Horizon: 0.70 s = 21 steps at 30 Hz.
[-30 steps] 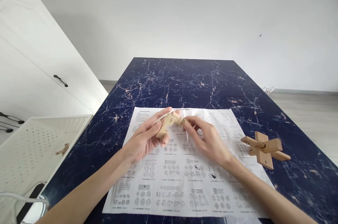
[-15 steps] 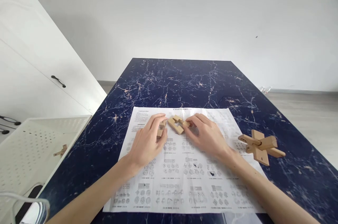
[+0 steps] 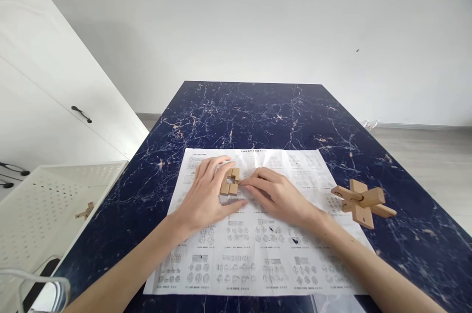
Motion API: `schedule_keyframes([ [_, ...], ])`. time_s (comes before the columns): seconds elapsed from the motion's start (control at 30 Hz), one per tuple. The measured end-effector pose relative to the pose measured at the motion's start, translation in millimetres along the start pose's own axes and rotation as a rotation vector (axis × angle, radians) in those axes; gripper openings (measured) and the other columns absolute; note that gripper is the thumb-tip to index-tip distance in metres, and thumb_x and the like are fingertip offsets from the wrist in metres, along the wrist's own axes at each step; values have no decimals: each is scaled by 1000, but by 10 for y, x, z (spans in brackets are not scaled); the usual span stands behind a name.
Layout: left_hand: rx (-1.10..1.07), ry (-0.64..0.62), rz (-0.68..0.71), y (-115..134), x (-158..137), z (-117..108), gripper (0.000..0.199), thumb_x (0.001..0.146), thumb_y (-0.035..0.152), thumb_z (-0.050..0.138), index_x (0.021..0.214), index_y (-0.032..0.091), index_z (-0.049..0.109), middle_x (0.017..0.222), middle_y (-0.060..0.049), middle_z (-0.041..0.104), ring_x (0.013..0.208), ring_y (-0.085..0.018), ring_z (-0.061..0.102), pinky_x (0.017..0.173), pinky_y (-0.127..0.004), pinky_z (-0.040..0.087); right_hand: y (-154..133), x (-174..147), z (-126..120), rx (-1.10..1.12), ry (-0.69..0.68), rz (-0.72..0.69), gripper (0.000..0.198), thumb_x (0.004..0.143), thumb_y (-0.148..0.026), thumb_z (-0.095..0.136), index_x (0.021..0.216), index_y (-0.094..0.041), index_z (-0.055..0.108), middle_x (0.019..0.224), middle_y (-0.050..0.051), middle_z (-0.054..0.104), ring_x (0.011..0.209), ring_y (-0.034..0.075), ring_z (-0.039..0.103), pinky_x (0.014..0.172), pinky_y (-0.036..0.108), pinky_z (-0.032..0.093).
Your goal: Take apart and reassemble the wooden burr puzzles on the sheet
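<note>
Notched wooden puzzle pieces [image 3: 223, 188] form a small squarish ring with a gap in its middle, lying on a printed sheet [image 3: 254, 283]. My left hand [image 3: 206, 190] arches around their left and far sides, fingers curved and thumb stretched out apart on the near side. From the right, my right hand [image 3: 280, 197] meets the ring's right edge with its fingertips pinched together. Those fingertips partly cover that edge, so I cannot tell how many pieces are joined there. Rows of small diagrams and print cover the sheet beneath both hands.
An assembled wooden cross-shaped puzzle [image 3: 363, 203] stands at the sheet's right edge on the dark blue marbled table [image 3: 243, 116]. Left of the table are a white perforated bin [image 3: 47, 205] with a small wooden piece [image 3: 85, 210] inside, a cable [image 3: 37, 277] and a white cabinet [image 3: 73, 77].
My right hand has moved left, bringing the lighter notched piece toward the one by my left hand. My left thumb has come off its piece and spread away.
</note>
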<state>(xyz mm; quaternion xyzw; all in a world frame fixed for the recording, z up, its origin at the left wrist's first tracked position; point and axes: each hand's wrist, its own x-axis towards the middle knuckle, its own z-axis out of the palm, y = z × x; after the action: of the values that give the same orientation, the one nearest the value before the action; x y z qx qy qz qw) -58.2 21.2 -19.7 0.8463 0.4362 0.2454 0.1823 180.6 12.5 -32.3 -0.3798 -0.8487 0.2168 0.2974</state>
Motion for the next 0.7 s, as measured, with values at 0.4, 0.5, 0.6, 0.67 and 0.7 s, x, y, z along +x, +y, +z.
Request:
schedule_keyframes([
  [0.4,20,-57,-53,-178,35,20,55,97,59,71,137,26,51,133,-11,57,127,-34,54,106,-50,49,21,0,27,7,5,61,24,113,-27,49,121,-22,71,111,8,76,100,24,71,89,43,58],
  [0.5,193,88,-145,-409,68,-51,51,93,60,75,123,23,57,121,-11,58,117,-34,55,105,-52,48,25,-8,36,-12,-9,52,22,113,-26,49,119,-23,71,110,8,77,100,24,72,88,43,59],
  [0.6,358,214,-305,-614,94,-119,53,92,59,75,123,20,57,120,-14,56,115,-36,54,104,-54,46,37,0,58,-30,-13,46,21,113,-25,51,117,-24,71,111,7,77,102,25,73,90,44,59],
  [0.67,428,259,-396,-682,107,-135,56,93,60,72,126,17,58,123,-17,55,118,-39,54,105,-55,45,38,11,70,-39,-5,47,20,112,-25,52,116,-24,71,111,7,78,102,25,73,91,44,59],
  [0.7,446,273,-429,-694,111,-136,59,93,60,71,129,15,57,125,-18,55,120,-40,53,106,-56,44,30,11,68,-45,-3,51,19,112,-24,52,116,-24,71,111,6,78,101,24,73,91,45,60],
])
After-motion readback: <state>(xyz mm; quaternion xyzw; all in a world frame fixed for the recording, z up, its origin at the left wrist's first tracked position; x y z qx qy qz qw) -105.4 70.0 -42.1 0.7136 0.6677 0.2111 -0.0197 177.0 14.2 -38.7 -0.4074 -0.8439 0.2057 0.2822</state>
